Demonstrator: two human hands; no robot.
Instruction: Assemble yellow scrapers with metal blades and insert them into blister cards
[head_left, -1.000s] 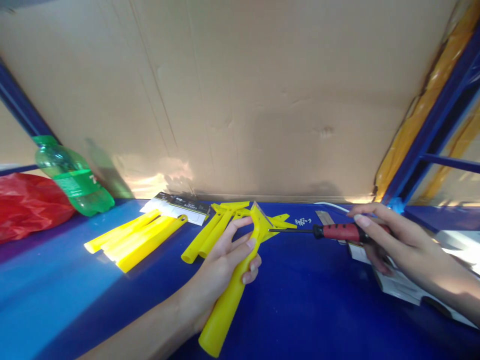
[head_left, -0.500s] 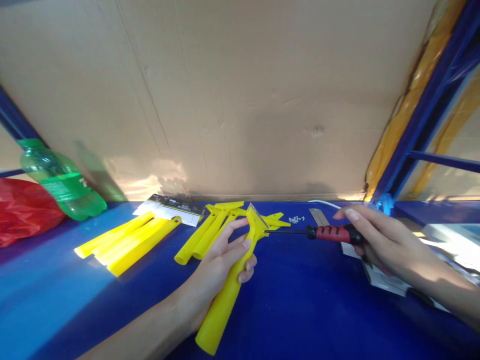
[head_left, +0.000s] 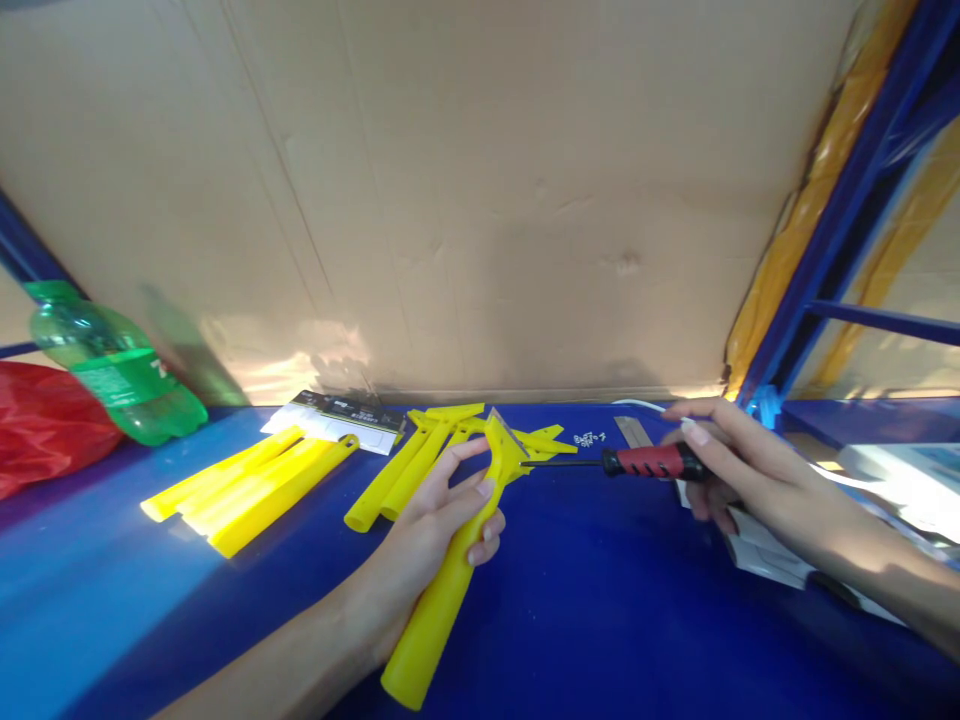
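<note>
My left hand (head_left: 442,515) is wrapped round the neck of a yellow scraper (head_left: 427,635), which slants with its thick handle toward me. A thin metal blade shows at its head. In my right hand (head_left: 757,465), thumb and fingers are at the butt of a screwdriver (head_left: 652,462) with a red and black handle. The screwdriver lies level, its tip touching the side of the scraper's head. Just behind are more yellow scrapers (head_left: 412,475) and a small cluster of tiny whitish pieces, probably screws (head_left: 589,439).
Yellow handles (head_left: 274,500) lie at left beside black-and-white cards (head_left: 349,415). A green bottle (head_left: 124,375) leans near a red bag (head_left: 49,425). A flat grey strip (head_left: 632,432) and white packets (head_left: 769,550) lie right. Cardboard (head_left: 480,200) backs the blue table (head_left: 585,610).
The whole view has shifted slightly, so things sit a little further left. My right-hand fingers have changed position around the screwdriver's butt; its tip stays at the scraper's head.
</note>
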